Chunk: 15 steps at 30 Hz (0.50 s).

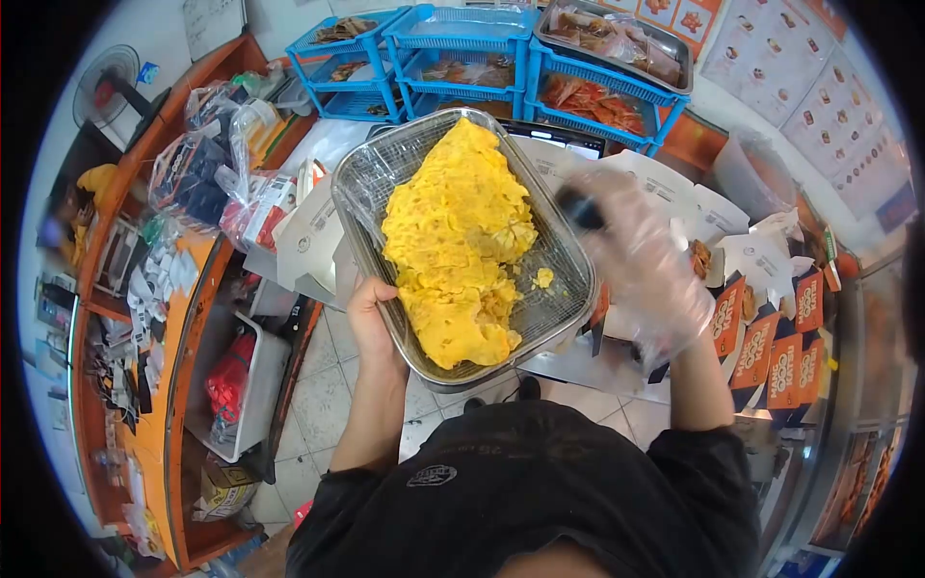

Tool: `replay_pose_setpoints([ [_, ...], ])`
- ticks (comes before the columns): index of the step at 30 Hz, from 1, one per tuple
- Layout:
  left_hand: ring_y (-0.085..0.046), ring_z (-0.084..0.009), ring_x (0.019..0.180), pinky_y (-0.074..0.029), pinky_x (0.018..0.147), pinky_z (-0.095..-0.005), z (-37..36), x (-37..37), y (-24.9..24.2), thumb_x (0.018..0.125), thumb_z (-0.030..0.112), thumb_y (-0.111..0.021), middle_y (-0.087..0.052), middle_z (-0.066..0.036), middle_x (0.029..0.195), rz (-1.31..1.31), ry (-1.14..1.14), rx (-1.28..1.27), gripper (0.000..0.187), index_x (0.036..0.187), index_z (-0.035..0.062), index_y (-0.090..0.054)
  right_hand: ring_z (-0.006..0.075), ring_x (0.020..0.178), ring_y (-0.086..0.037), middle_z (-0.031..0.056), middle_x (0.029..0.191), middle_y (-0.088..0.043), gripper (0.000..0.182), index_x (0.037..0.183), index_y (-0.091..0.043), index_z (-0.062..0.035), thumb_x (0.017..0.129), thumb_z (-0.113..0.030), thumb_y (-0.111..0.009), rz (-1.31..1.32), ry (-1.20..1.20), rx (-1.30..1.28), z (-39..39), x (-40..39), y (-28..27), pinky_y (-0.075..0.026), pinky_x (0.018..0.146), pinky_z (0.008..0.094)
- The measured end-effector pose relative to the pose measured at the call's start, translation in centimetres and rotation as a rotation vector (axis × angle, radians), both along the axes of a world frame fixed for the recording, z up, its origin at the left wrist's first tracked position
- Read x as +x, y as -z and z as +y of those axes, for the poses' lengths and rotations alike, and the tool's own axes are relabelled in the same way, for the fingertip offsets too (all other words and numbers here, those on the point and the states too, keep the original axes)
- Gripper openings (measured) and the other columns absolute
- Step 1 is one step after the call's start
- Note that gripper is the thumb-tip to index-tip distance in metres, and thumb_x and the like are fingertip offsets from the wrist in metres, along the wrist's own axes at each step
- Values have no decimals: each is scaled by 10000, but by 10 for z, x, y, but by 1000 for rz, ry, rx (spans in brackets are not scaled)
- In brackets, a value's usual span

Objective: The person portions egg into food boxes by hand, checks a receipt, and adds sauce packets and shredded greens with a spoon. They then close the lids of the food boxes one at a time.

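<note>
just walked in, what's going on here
A person's bare left hand grips a metal tray of yellow, egg-like food. The right hand, in a clear plastic glove, is blurred beside it, a dark object at its fingers. Orange-fronted boxes stand to the right.

We look down on a pale tiled floor [319,393], with orange shelving [159,424] and a fan [104,85] at left, menu posters [824,106] on the white wall [279,19] at right.

Open paper boxes [755,349] on the worktop [597,371]
</note>
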<state>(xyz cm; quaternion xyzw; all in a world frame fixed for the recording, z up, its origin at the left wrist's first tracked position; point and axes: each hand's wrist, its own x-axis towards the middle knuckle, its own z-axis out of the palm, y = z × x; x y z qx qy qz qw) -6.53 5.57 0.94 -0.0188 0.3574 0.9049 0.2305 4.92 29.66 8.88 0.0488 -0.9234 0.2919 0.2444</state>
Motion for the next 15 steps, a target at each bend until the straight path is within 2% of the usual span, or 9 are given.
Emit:
replay_pose_setpoints([
  [1, -589, -283, 990, -484, 883, -400, 1, 1, -1, 658, 42, -388, -568, -174, 1081, 14, 20, 12, 520, 1166, -48, -452, 351, 1082, -492, 180, 1202, -460, 561, 1313, -400, -68, 777, -57, -566, -97, -62, 234, -21, 3, -13, -428, 944, 397],
  [3, -589, -283, 989, -485, 882, -398, 3, 2, -6, 655, 43, -388, -566, -174, 1090, -3, 82, 48, 527, 1171, -44, -448, 334, 1031, -532, 167, 1193, -470, 550, 1309, -402, -65, 781, -77, -552, -137, -212, 422, -45, 1, -13, -477, 879, 403],
  [5, -589, -283, 988, -486, 881, -396, 3, 7, -8, 653, 45, -389, -563, -174, 1099, -29, 149, 72, 534, 1177, -40, -444, 329, 1017, -543, 164, 1191, -476, 545, 1305, -404, -59, 780, -80, -549, -192, -259, 439, -47, -2, 1, -491, 851, 395],
  [8, -592, -286, 980, -487, 883, -395, 8, 14, -6, 651, 56, -393, -568, -172, 1093, -9, 131, 94, 533, 1171, -44, -452, 319, 1000, -562, 160, 1180, -496, 515, 1287, -422, -38, 787, -85, -536, -250, -339, 504, -43, 1, 11, -515, 799, 361],
  [10, -597, -293, 964, -489, 882, -400, 10, 16, -2, 649, 65, -394, -581, -176, 1061, 45, 50, 11, 518, 1149, -51, -469, 318, 994, -571, 174, 1132, -528, 518, 1311, -395, -35, 818, -122, -526, -387, -507, 584, -39, 1, 16, -508, 794, 376],
  [11, -597, -293, 964, -489, 882, -400, 10, 17, 0, 649, 65, -394, -581, -176, 1061, 43, 59, 8, 518, 1149, -51, -469, 318, 994, -571, 174, 1132, -528, 518, 1311, -395, -35, 818, -122, -526, -391, -500, 578, -34, 0, 10, -508, 794, 376],
  [13, -599, -298, 964, -493, 877, -403, 7, 17, 3, 649, 78, -396, -586, -185, 1060, -42, 171, 19, 510, 1132, -58, -485, 316, 963, -589, 182, 1080, -555, 460, 1289, -417, -25, 858, -161, -505, -720, -490, 596, -33, 0, -16, -496, 785, 398],
  [15, -599, -304, 970, -493, 879, -407, 10, 20, 1, 646, 89, -400, -585, -192, 1072, -49, 190, 25, 521, 1137, -63, -483, 317, 948, -596, 182, 1059, -562, 419, 1262, -446, -31, 871, -172, -496, -689, -469, 592, -31, 7, -18, -490, 784, 407],
])
